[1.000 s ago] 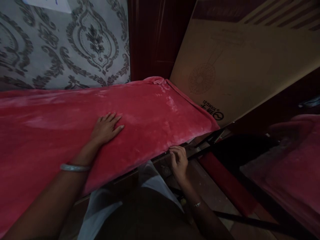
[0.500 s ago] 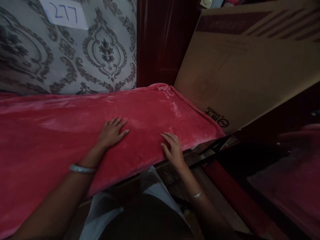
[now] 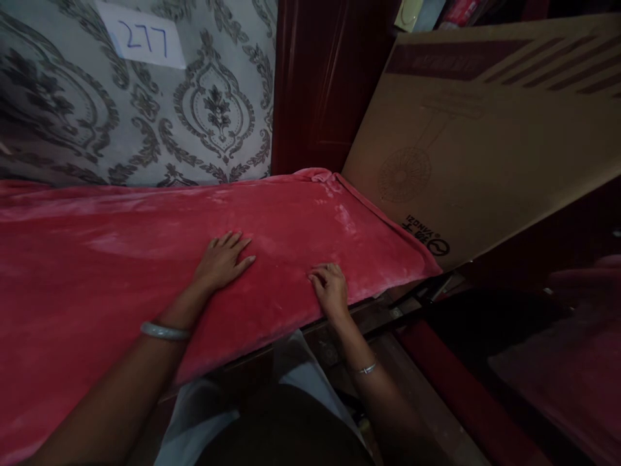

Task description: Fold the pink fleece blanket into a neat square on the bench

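the left hand (image 3: 219, 264) lies flat on red cloth (image 3: 279, 226), grip spread; the right hand (image 3: 332, 288) curls, its hold unclear.

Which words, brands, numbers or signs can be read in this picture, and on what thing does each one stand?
"277": handwritten in blue, on the white paper.
"YANGZI" with "®": upside down, on the carton, next to a round logo.
Characters beside "YANGZI": too blurred to read surely.
Lettering in the carton's dark band: too blurred.
Marks on the red pack: too small.
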`<state>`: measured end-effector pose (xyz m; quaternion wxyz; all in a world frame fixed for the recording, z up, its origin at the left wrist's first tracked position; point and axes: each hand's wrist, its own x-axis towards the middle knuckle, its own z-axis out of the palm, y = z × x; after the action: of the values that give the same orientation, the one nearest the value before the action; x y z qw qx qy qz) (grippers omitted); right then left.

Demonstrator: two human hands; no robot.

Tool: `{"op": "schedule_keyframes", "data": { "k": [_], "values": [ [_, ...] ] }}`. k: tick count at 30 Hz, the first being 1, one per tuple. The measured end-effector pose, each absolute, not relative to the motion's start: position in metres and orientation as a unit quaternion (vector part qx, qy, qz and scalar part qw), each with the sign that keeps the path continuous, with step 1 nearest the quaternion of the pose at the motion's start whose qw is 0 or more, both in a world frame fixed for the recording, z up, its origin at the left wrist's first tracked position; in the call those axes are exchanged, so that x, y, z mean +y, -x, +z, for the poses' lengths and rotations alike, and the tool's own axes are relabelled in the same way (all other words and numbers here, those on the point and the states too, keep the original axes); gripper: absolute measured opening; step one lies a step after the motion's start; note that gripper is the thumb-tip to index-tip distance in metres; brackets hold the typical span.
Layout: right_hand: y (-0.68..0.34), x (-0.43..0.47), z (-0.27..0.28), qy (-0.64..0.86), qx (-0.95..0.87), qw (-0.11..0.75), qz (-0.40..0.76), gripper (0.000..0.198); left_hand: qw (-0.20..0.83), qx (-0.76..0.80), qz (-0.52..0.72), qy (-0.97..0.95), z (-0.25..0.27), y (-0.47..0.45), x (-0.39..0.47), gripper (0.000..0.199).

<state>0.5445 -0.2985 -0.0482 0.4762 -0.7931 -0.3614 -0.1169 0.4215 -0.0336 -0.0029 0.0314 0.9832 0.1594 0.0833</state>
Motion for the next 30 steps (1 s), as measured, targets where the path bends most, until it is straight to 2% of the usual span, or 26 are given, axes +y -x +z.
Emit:
{"op": "schedule_keyframes", "data": {
  "k": [3,5,9,11,14,18,25,30],
  "values": [
    [-0.539,-0.314,-0.043,0.740,-0.355,0.566,-0.082,0.017,0.030,0.158,0.088,-0.983,-0.004,-0.421,-0.033,0.066],
    [-0.531,-0.336,-0.038,0.716,-0.363,0.596,-0.020,0.022,0.031,0.159,0.090,-0.983,-0.005,-0.422,-0.033,0.066],
    [-0.515,-0.387,-0.026,0.695,-0.425,0.559,0.154,0.037,0.031,0.163,0.087,-0.982,-0.005,-0.422,-0.035,0.065],
    [-0.511,-0.399,-0.019,0.691,-0.450,0.535,0.185,0.046,0.031,0.163,0.085,-0.982,-0.004,-0.422,-0.036,0.065],
    [-0.513,-0.384,-0.008,0.707,-0.455,0.531,0.103,0.038,0.036,0.164,0.083,-0.982,-0.002,-0.421,-0.038,0.066],
    [-0.527,-0.316,-0.005,0.694,-0.514,0.504,0.000,0.031,0.040,0.171,0.080,-0.981,-0.001,-0.418,-0.041,0.065],
    [-0.539,-0.227,-0.031,0.812,-0.462,0.355,-0.022,0.017,0.038,0.166,0.087,-0.982,-0.001,-0.416,-0.041,0.064],
    [-0.535,-0.224,-0.034,0.832,-0.442,0.331,-0.046,0.007,0.046,0.166,0.090,-0.981,-0.002,-0.417,-0.040,0.064]
  ]
}}
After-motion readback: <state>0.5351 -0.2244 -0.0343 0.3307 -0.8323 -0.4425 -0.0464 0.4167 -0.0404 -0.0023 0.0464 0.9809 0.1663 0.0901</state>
